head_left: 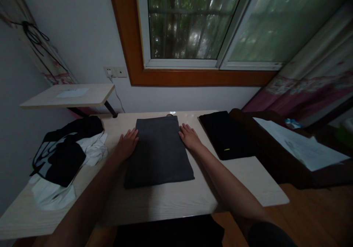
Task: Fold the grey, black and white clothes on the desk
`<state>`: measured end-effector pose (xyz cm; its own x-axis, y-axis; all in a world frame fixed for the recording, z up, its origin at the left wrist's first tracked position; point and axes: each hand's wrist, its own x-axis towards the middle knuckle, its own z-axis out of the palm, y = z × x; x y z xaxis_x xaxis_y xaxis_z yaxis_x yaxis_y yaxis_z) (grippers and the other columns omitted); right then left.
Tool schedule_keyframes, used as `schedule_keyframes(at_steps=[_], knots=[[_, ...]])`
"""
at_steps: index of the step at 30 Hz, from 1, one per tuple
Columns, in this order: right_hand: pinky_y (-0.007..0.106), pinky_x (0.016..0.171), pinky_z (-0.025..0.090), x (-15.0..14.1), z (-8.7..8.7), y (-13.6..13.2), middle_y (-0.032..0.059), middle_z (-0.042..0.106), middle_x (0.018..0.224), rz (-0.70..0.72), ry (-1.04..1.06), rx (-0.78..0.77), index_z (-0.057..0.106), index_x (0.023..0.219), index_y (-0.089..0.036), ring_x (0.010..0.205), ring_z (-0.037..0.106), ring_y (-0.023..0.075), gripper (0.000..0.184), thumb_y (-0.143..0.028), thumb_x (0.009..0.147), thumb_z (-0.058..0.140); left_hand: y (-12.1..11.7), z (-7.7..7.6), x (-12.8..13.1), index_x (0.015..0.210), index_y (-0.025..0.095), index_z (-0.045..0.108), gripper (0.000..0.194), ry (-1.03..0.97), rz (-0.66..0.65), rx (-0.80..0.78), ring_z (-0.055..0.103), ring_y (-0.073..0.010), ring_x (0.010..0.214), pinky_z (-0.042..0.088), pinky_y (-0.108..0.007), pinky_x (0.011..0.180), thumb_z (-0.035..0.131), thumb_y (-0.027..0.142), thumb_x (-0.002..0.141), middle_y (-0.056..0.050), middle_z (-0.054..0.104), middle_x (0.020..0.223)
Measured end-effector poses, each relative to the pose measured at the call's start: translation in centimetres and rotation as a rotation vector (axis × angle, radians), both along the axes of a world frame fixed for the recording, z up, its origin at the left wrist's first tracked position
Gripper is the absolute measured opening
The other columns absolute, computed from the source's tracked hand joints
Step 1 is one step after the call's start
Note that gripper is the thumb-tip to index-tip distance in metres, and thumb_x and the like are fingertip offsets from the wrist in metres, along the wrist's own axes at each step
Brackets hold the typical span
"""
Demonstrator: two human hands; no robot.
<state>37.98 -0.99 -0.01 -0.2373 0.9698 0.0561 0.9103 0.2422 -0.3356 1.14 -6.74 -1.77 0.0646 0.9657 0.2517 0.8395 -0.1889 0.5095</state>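
Note:
A dark grey piece of folded cloth (pixel 160 151) lies flat in a neat rectangle on the light wooden desk (pixel 165 206). At its upper left edge rests my left hand (pixel 127 143), palm down with the fingers stretched out. My right hand (pixel 190 137) lies flat by the upper right edge, fingers spread, the tips at the cloth's border. Neither hand grips anything. Whether the cloth is a garment I cannot tell.
Rumpled black and white clothes (pixel 66 155) lie at the left under a raised shelf (pixel 91 96). To the right is a folded black cloth (pixel 226 134) with a small yellow mark. Beyond the desk, a large paper sheet (pixel 298 144) lies on a dark surface. A window (pixel 193 22) stands behind.

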Motion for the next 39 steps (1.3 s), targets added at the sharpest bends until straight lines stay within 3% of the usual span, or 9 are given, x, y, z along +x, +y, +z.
schedule_keyframes(at_steps=[4, 7, 11, 15, 21, 33, 39], knots=[[0.057, 0.123, 0.025, -1.8, 1.5, -3.4, 0.0189, 0.029, 0.167, -0.065, 0.015, 0.057, 0.039, 0.157, -0.010, 0.154, 0.028, 0.0361, 0.059, -0.025, 0.101, 0.041, -2.3, 1.1, 0.4, 0.146, 0.020, 0.054, 0.051, 0.081, -0.003, 0.016, 0.033, -0.0380, 0.152, 0.023, -0.065, 0.122, 0.041, 0.029, 0.097, -0.014, 0.038, 0.164], [0.056, 0.125, 0.021, -4.4, 2.8, -6.5, 0.0162, 0.025, 0.168, 0.050, 0.055, 0.136, 0.036, 0.160, -0.011, 0.156, 0.023, 0.0355, 0.063, -0.020, 0.098, 0.040, -4.2, 2.7, 2.6, 0.146, 0.018, 0.056, 0.054, 0.158, -0.045, 0.083, 0.030, -0.0359, 0.154, 0.023, -0.062, 0.124, 0.042, 0.021, 0.094, -0.013, 0.040, 0.164], [0.052, 0.126, 0.024, -7.8, 3.2, -10.5, 0.0168, 0.027, 0.168, 0.214, 0.064, 0.103, 0.040, 0.158, -0.008, 0.156, 0.024, 0.0338, 0.061, -0.033, 0.102, 0.041, -7.3, 3.3, 6.9, 0.149, 0.022, 0.055, 0.056, 0.204, -0.196, 0.082, 0.033, -0.0304, 0.154, 0.024, -0.057, 0.127, 0.043, 0.021, 0.094, -0.010, 0.048, 0.159], [0.052, 0.127, 0.023, -8.7, 2.4, -12.8, 0.0182, 0.028, 0.167, 0.276, 0.040, 0.070, 0.044, 0.156, -0.006, 0.157, 0.023, 0.0338, 0.065, -0.045, 0.104, 0.041, -9.4, 2.2, 9.0, 0.153, 0.028, 0.050, 0.056, 0.205, -0.151, 0.052, 0.038, -0.0320, 0.151, 0.028, -0.060, 0.125, 0.045, 0.030, 0.097, -0.009, 0.049, 0.158], [0.053, 0.128, 0.023, -6.6, 1.5, -13.3, 0.0120, 0.026, 0.168, 0.243, 0.084, 0.125, 0.040, 0.159, -0.015, 0.157, 0.024, 0.0315, 0.065, -0.050, 0.104, 0.044, -10.3, 2.2, 7.6, 0.157, 0.028, 0.044, 0.059, 0.187, -0.127, 0.035, 0.033, -0.0328, 0.153, 0.019, -0.061, 0.127, 0.046, 0.040, 0.099, -0.009, 0.042, 0.162], [0.052, 0.127, 0.024, -0.1, -0.1, -13.1, 0.0062, 0.029, 0.168, 0.216, 0.034, 0.140, 0.037, 0.160, -0.023, 0.156, 0.027, 0.0272, 0.059, -0.045, 0.106, 0.043, -11.1, 1.0, 3.3, 0.160, 0.028, 0.035, 0.060, 0.210, -0.114, -0.023, 0.027, -0.0288, 0.156, 0.026, -0.056, 0.126, 0.042, 0.044, 0.103, -0.007, 0.029, 0.168], [0.051, 0.127, 0.025, 3.0, -0.4, -12.8, 0.0067, 0.033, 0.167, 0.230, -0.058, 0.175, 0.034, 0.161, -0.022, 0.156, 0.028, 0.0259, 0.058, -0.042, 0.108, 0.039, -11.9, 0.3, 0.4, 0.162, 0.023, 0.030, 0.057, 0.312, -0.142, 0.009, 0.029, -0.0274, 0.155, 0.029, -0.056, 0.125, 0.034, 0.036, 0.106, -0.009, 0.034, 0.166]])
